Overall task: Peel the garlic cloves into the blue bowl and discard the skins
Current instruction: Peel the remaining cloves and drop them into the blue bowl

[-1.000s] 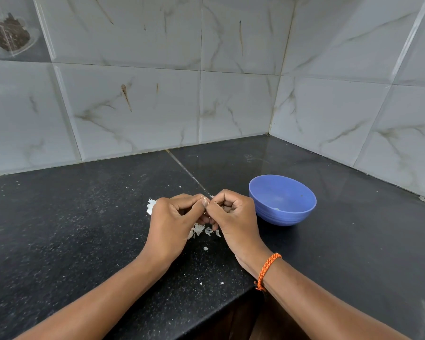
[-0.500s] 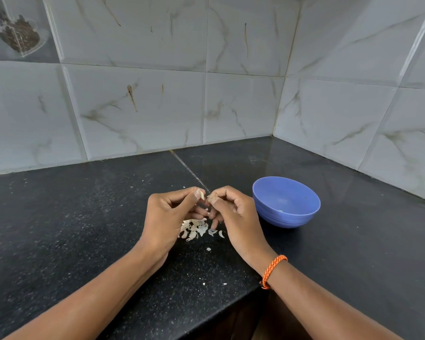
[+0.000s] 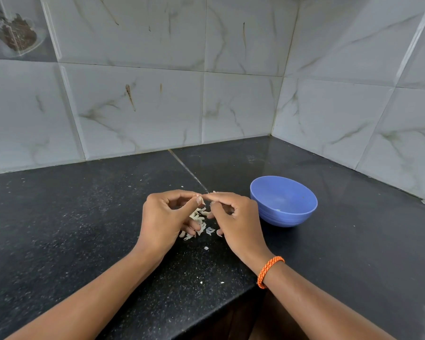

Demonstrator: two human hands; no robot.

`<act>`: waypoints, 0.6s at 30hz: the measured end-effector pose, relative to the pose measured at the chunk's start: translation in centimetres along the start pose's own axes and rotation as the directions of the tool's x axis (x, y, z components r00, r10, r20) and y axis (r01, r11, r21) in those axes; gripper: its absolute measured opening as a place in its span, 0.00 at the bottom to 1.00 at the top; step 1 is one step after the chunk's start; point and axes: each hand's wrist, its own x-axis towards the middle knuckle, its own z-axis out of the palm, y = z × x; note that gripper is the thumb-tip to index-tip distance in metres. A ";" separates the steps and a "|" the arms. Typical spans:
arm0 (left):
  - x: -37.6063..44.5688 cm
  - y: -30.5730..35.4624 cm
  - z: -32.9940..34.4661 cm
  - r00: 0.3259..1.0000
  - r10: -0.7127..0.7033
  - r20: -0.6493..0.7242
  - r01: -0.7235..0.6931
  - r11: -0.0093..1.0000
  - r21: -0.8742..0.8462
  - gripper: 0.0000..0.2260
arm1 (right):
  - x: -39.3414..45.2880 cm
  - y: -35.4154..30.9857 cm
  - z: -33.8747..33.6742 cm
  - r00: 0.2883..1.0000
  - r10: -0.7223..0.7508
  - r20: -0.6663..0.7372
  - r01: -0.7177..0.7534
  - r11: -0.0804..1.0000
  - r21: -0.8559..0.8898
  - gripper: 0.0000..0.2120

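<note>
My left hand (image 3: pixel 166 217) and my right hand (image 3: pixel 234 215) meet fingertip to fingertip just above the black counter. Between them they pinch a small pale garlic clove (image 3: pixel 200 200), mostly hidden by the fingers. The left thumb and forefinger close on it, and the right forefinger and thumb pinch at it from the other side. A loose heap of white garlic skins (image 3: pixel 198 223) lies on the counter under the hands. The blue bowl (image 3: pixel 287 217) stands just right of my right hand, with a tiny pale bit inside it.
The black counter (image 3: pixel 84 217) meets tiled walls at the back and right, forming a corner. Its front edge runs close below my wrists. Small skin flecks (image 3: pixel 206 248) are scattered near the edge. An orange band circles my right wrist.
Both hands have loosened from a tight clench, and their lower fingers have spread apart. More of the skin heap shows beneath them. The bowl has not moved.
</note>
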 end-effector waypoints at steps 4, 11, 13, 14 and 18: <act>0.1 -0.1 0.0 1.000 -0.003 0.002 0.003 1.000 -0.013 0.03 | 0.2 -0.1 0.0 0.995 -0.099 -0.028 0.097 0.992 -0.077 0.12; 0.2 -0.3 0.1 0.999 0.015 0.045 -0.013 0.999 -0.032 0.04 | 0.2 -0.3 0.0 0.965 -0.257 0.044 0.261 0.959 -0.116 0.18; 0.1 -0.4 0.0 0.999 0.025 0.039 -0.024 0.999 -0.032 0.04 | 0.2 -0.3 -0.1 0.961 -0.271 0.045 0.275 0.954 -0.119 0.17; 0.1 -0.4 0.0 0.999 0.028 0.035 -0.027 0.999 -0.031 0.04 | 0.2 -0.3 -0.2 0.961 -0.275 0.043 0.278 0.953 -0.116 0.16; 0.3 -0.5 -0.1 0.999 0.033 0.024 -0.032 0.999 -0.025 0.05 | 0.2 -0.3 -0.3 0.969 -0.247 0.016 0.247 0.963 -0.110 0.11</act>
